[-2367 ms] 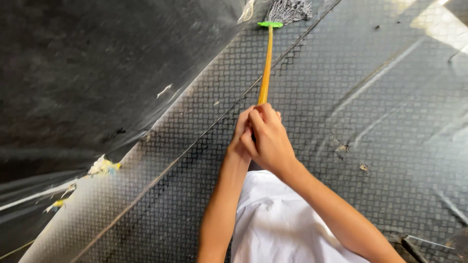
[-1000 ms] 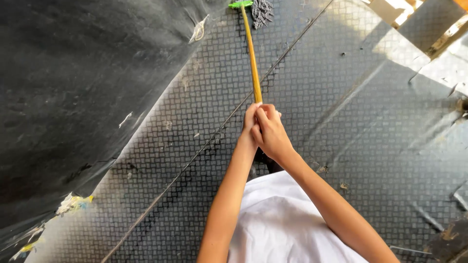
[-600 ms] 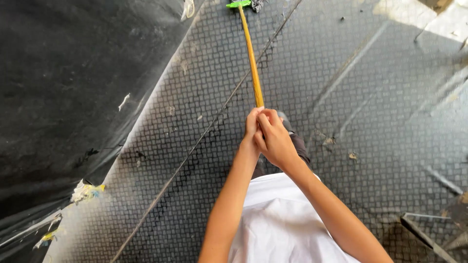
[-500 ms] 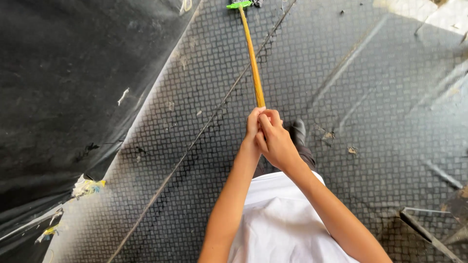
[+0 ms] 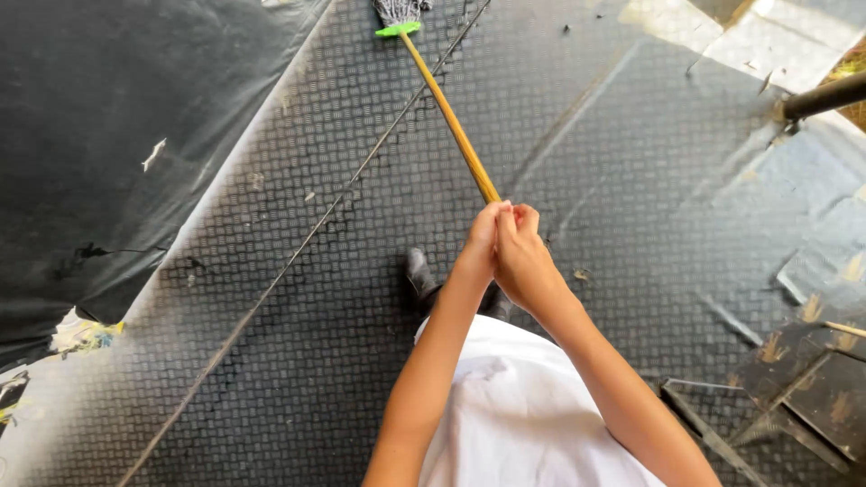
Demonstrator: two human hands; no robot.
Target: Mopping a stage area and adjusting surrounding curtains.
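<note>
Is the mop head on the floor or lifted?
Cannot tell: the mop head is cut off at the frame's top edge. The handle slants down from both hands toward the floor.

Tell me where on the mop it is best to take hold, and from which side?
Grip the yellow handle at its near top end, coming from above and behind, as both hands do now: left hand and right hand wrap it there. The straight, thin pole slants away towards the mop head on the floor.

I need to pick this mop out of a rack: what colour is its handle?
Yellow-orange handle, with a bright green collar by the grey head; head view.
</note>
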